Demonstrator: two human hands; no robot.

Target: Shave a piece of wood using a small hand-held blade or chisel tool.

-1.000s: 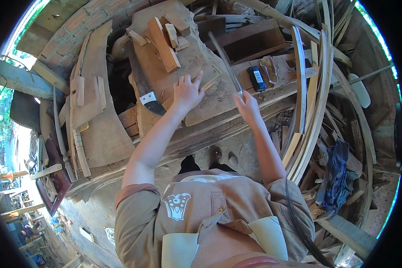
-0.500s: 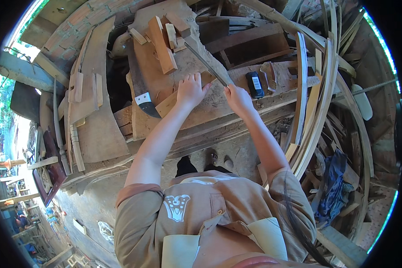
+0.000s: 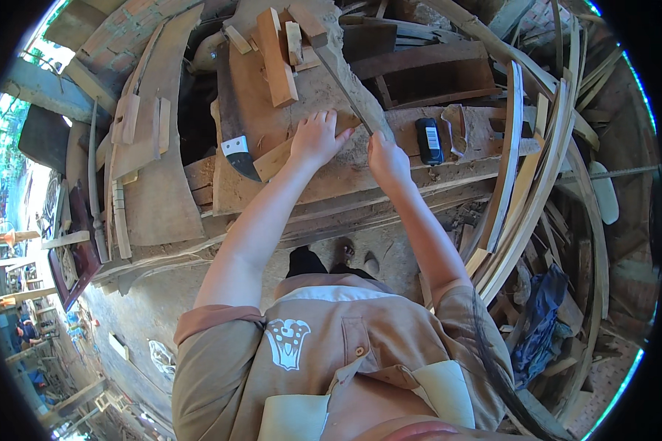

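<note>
My right hand (image 3: 388,160) is closed around the near end of a long, narrow metal file (image 3: 343,88), which points away and to the left. My left hand (image 3: 316,141) presses on a piece of wood (image 3: 276,158) lying on the workbench, fingers curled over its far side and thumb out to the right. The file passes over the right end of this piece, close to my left thumb. Whether it touches the wood I cannot tell. My hand covers the middle of the piece.
Several wood blocks (image 3: 276,62) lie beyond my hands. To the left is a broad dark blade with a white-and-black handle (image 3: 239,158). A black device with a white label (image 3: 429,141) lies at right. Long curved wood strips (image 3: 526,184) lean at the bench's right end.
The view has shifted slightly, so the bench appears higher and further right. My right hand with the file has moved slightly left relative to the black device. My left hand stays on the wood.
</note>
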